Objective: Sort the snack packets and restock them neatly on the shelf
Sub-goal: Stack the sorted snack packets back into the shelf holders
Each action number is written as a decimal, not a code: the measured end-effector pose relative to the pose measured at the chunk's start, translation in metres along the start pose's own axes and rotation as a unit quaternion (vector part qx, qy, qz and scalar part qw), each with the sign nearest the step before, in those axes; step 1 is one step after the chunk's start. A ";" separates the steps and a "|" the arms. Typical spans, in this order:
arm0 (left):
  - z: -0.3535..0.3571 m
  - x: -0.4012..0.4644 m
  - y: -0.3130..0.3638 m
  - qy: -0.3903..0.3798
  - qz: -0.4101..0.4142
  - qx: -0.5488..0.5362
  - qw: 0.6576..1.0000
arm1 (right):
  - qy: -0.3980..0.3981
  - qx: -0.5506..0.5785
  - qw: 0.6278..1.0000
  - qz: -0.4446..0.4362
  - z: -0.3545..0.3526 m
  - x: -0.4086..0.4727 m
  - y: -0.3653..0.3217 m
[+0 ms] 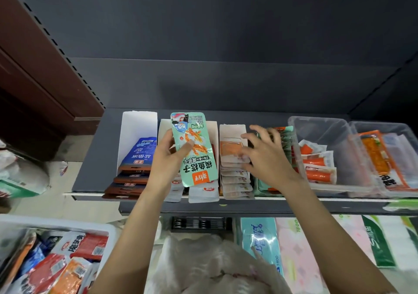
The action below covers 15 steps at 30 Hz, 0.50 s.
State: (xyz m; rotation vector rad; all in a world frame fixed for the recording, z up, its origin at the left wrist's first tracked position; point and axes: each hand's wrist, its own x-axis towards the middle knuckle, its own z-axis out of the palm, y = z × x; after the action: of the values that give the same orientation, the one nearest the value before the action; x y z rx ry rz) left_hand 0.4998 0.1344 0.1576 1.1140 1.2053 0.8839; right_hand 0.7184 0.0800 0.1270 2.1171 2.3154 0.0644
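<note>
A person's left hand [168, 158] holds a mint-green snack packet [194, 149] upright above the dark shelf [95, 158], thumb across its printed face and fingers curled behind it, the grip clamped on the packet. The packet hangs over a white card divider [213, 131] whose slot carries white packets [203, 192] reaching the shelf's front edge. The right hand [265, 155], just right of the green packet, reaches with fingers spread and straight over a row of pale orange packets [235, 171], its fingertips touching them; its grip is apart and holds nothing. Behind that hand stands a row of matching mint-green packets [286, 133]. Left of the held packet, a taller white box [138, 131] holds blue and brown packets [138, 158]. Far right of it, two clear plastic tubs [325, 124] contain orange-filled packets [319, 164]. Below the shelf at lower left, a white bin [56, 224] is heaped with mixed snacks, and tissue packs [260, 239] lie below it to the right.
</note>
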 end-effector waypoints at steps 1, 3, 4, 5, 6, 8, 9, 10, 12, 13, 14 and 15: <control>0.003 -0.001 0.001 0.003 -0.003 -0.015 1.000 | -0.026 -0.003 1.000 -0.004 -0.003 -0.004 0.000; 0.013 -0.001 0.004 0.008 -0.008 -0.089 0.996 | -0.014 0.097 0.995 0.024 -0.019 -0.013 -0.002; 0.020 -0.001 0.006 0.010 -0.012 -0.140 0.990 | 0.009 0.205 0.977 0.062 -0.033 -0.020 -0.006; 0.029 0.000 0.006 0.012 -0.017 -0.186 0.982 | 0.020 0.337 0.934 0.119 -0.046 -0.028 -0.012; 0.039 0.000 0.007 0.013 -0.022 -0.220 0.975 | 0.027 0.477 0.860 0.177 -0.057 -0.035 -0.017; 0.066 -0.003 0.006 -0.001 -0.035 -0.256 0.966 | 0.058 0.663 0.703 0.253 -0.065 -0.047 -0.027; 0.081 -0.006 0.006 -0.023 -0.039 -0.249 0.968 | 0.084 0.706 0.648 0.273 -0.061 -0.050 -0.028; 0.096 -0.010 0.006 -0.054 -0.041 -0.225 0.972 | 0.116 0.737 0.599 0.291 -0.058 -0.053 -0.028; 0.123 -0.017 0.007 -0.120 -0.018 -0.129 0.984 | 0.191 0.765 0.524 0.323 -0.055 -0.057 -0.017; 0.132 -0.015 0.006 -0.147 0.024 -0.046 0.988 | 0.230 0.759 0.507 0.339 -0.054 -0.060 -0.009; 0.138 -0.010 0.004 -0.159 0.090 0.071 0.981 | 0.265 0.741 0.503 0.356 -0.051 -0.064 0.002; 0.142 -0.001 0.000 -0.150 0.166 0.202 0.953 | 0.295 0.712 0.514 0.376 -0.049 -0.068 0.013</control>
State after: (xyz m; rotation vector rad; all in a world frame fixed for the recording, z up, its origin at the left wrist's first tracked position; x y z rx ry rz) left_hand 0.6392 0.1083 0.1575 1.7553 0.9794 0.6929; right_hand 0.7363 0.0126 0.1747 4.1115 0.9356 -2.0899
